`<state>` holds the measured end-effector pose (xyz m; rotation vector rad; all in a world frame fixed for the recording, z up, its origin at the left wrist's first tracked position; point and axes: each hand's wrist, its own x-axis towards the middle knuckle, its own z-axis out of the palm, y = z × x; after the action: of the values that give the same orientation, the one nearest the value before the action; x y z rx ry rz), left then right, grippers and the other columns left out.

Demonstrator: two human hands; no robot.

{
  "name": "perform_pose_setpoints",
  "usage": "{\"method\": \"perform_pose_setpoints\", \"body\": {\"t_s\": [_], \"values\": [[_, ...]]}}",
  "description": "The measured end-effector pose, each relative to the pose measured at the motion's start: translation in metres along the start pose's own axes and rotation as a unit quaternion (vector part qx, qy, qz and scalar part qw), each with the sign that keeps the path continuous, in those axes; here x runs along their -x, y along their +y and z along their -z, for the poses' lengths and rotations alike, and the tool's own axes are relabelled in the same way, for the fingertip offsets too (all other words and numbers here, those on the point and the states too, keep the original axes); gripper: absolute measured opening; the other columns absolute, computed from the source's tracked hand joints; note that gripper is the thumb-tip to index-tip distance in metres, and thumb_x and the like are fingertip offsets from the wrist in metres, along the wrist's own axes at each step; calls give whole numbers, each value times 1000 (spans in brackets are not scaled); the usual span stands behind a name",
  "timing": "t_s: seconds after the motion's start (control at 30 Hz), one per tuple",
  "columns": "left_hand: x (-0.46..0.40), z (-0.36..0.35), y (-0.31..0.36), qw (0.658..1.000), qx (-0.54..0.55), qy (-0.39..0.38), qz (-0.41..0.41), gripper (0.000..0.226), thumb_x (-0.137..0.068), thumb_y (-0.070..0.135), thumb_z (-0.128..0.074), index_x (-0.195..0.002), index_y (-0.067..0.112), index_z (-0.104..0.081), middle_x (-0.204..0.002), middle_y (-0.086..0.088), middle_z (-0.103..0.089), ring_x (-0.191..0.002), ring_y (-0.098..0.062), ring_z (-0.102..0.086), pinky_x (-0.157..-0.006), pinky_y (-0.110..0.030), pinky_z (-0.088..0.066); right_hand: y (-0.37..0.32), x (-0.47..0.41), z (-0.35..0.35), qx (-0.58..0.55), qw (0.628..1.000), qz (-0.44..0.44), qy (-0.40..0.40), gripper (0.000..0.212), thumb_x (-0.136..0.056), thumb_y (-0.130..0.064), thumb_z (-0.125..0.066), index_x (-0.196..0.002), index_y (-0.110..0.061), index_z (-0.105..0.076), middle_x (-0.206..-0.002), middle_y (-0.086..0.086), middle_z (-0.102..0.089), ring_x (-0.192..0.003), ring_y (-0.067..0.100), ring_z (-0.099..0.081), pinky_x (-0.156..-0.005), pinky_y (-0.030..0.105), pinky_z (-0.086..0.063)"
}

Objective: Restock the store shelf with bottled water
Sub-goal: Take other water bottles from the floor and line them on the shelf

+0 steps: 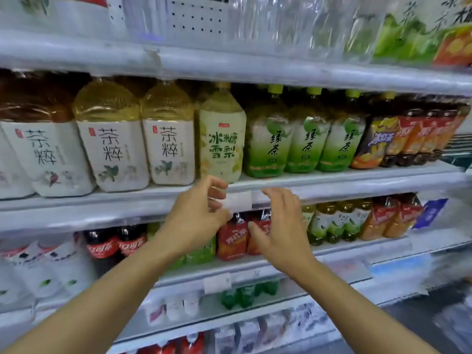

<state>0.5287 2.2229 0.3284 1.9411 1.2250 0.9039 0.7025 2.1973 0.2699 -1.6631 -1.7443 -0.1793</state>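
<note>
Clear water bottles in plastic wrap (270, 24) stand on the top shelf, blurred. Neither hand holds a bottle. My left hand (196, 215) is raised to the front rail of the middle shelf (357, 185). Its fingers are curled, and they pinch the left end of a white price tag (240, 201) on that rail, with the thumb up by the rail's top edge. My right hand (281, 226) hovers just right of the tag with relaxed, spread fingers, in front of the red tea bottles (232, 238) and holding nothing.
The middle shelf holds large tea bottles with white labels (112, 149), one pear drink (222, 146), green tea (270, 146) and iced tea (408, 139). Below stand cola bottles (102, 246) and small teas (339, 221). Another tag (217, 282) hangs on a lower rail.
</note>
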Motion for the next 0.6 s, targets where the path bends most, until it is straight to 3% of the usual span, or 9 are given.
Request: {"method": "perform_pose_setpoints", "body": {"t_s": [0.13,0.27,0.33,0.47,0.6], "values": [[28,-37,-34,995,-29,-32,87,35,-82,17,-70,-108,26,-50,-106,7,-59,-96,-10,-60,-84,-29,-50,31,44,-19,-34,996,-7,-85,62,-80,-32,-62,-133,-9,-41,-134,9,-40,-124,25,-33,-105,35,-29],[63,-82,-68,986,-15,-47,162,31,-83,11,-69,-105,21,-49,-106,1,-57,-92,-17,-58,-64,-17,-46,65,93,-39,-50,983,-17,-176,66,-87,-29,-63,-142,-11,-31,-145,8,-29,-132,20,-21,-112,34,-22],[80,-103,-84,978,-17,-51,199,30,-83,11,-69,-105,21,-50,-107,-1,-58,-92,-22,-59,-70,-24,-47,80,116,-48,-62,977,-22,-204,66,-87,-29,-63,-142,-9,-32,-145,9,-30,-134,22,-21,-112,37,-24],[112,-141,-112,959,-19,-75,272,30,-81,10,-69,-104,19,-52,-103,0,-55,-88,-26,-59,-82,-30,-47,103,157,-59,-49,960,-41,-274,66,-89,-32,-60,-143,-8,-31,-148,10,-28,-137,26,-21,-112,32,-18],[143,-171,-140,947,-26,-93,306,30,-77,4,-70,-97,17,-52,-88,3,-56,-80,-20,-56,-78,-26,-46,123,194,-72,-60,947,-62,-309,63,-80,-30,-59,-135,-2,-43,-138,16,-40,-129,34,-34,-108,45,-32]]}}
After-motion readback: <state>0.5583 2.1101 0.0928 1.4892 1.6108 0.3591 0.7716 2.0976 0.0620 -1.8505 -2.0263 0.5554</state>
